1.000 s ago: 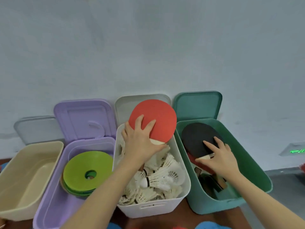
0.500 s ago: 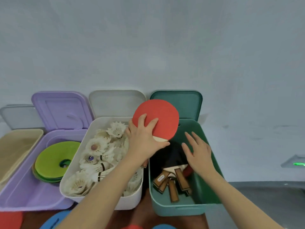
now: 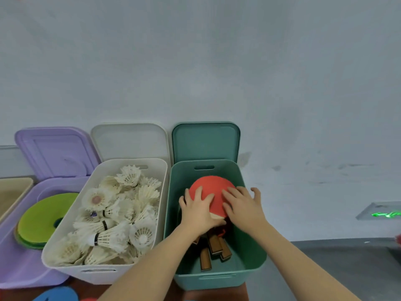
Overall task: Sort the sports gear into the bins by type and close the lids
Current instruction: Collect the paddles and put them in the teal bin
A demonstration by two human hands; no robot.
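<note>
- A red paddle (image 3: pixel 209 192) lies blade-up inside the green bin (image 3: pixel 249 253), on top of other paddles whose wooden handles (image 3: pixel 213 249) point toward the bin's near wall.
- The left hand (image 3: pixel 198 213) grips the red paddle at its neck, fingers spread over the red rubber.
- The right hand (image 3: pixel 243 208) lies flat on the blade with straight fingers, pressing rather than grasping.
- The paddle looks light, stiff and flat; its rubber face should give good grip, and the handle or neck is the best place to hold it.
- Left of the green bin stands a white bin (image 3: pixel 104 272) heaped with shuttlecocks (image 3: pixel 121 213), which look fragile.
- Farther left, a purple bin (image 3: pixel 26 274) holds green discs (image 3: pixel 43 216).
- All three lids (image 3: pixel 206 142) stand open against a pale wall (image 3: pixel 195 61) behind the green bin.
- The bins sit on a brown surface; grey floor lies to the green bin's right.
</note>
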